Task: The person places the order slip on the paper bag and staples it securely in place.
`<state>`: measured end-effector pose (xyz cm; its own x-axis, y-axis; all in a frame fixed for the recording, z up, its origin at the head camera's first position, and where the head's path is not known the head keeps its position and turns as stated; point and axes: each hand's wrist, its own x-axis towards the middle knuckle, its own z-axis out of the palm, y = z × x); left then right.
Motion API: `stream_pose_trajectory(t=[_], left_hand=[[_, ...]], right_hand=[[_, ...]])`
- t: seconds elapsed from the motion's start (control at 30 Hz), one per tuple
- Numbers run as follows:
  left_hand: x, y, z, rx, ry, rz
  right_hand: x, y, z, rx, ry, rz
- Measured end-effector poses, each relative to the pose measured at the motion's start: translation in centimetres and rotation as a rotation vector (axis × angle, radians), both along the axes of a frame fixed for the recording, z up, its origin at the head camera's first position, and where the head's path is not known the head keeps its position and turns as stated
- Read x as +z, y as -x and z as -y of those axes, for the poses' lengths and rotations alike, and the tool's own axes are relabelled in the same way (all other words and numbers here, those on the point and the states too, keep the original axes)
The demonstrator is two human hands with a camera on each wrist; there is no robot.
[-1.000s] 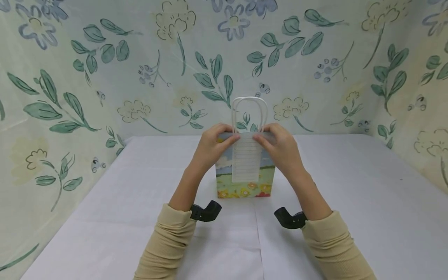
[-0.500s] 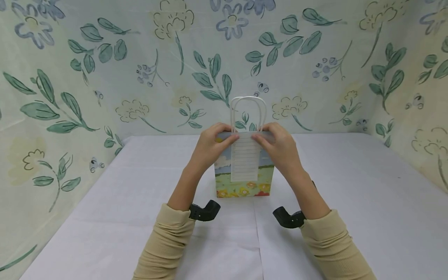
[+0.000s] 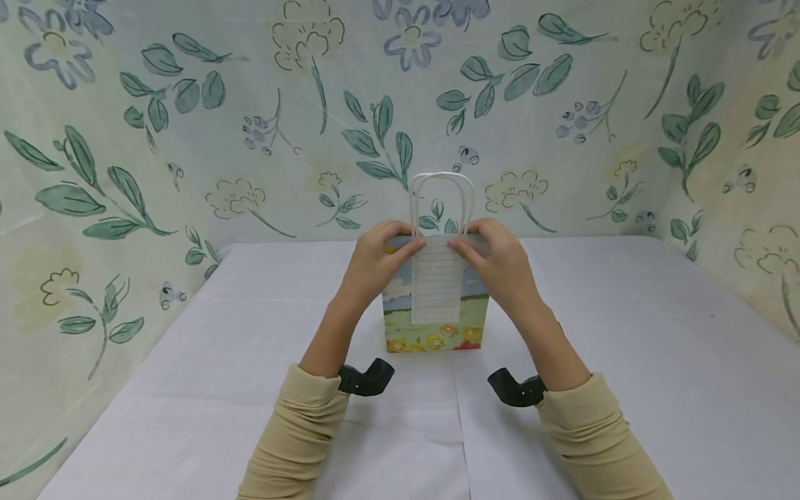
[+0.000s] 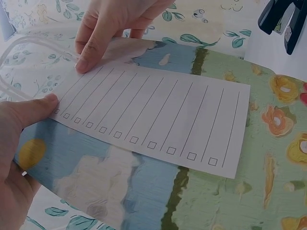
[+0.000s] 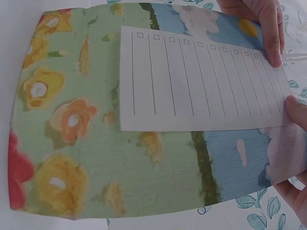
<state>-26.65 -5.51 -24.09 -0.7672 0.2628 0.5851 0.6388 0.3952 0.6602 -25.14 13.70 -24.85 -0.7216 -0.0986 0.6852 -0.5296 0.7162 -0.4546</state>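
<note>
Though nothing has visibly shifted this past second, left hand (image 3: 378, 257) and right hand (image 3: 505, 262) pinch checklist sheet (image 3: 435, 288) against paper gift bag (image 3: 473, 319), mid-frame, apparently steadying it.

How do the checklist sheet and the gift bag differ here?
The checklist sheet is white with lines and small boxes; the gift bag shows sky, meadow and flowers. The sheet is narrower and shorter than the bag's front. The bag has white handles; the sheet has none. The left hand and right hand hold both near the top.
</note>
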Motion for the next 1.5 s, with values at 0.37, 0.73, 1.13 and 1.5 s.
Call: stream_pose_trajectory(t=[0.37,0.73,1.13,1.5], left_hand=[[0.0,0.0,-0.1,-0.008,-0.010,-0.003],[0.1,-0.1,0.1,0.020,0.014,0.016],[0.1,-0.2,0.0,0.012,0.009,0.019],[-0.1,-0.2,0.0,0.005,0.002,0.019]], right_hand=[[0.9,-0.6,-0.9,-0.017,-0.043,0.080],[2.0,-1.2,-2.6,-0.027,-0.053,0.251],[3.0,-2.2,-5.3,-0.095,-0.046,0.336],[2.9,-2.2,-6.3,-0.161,-0.089,0.326]])
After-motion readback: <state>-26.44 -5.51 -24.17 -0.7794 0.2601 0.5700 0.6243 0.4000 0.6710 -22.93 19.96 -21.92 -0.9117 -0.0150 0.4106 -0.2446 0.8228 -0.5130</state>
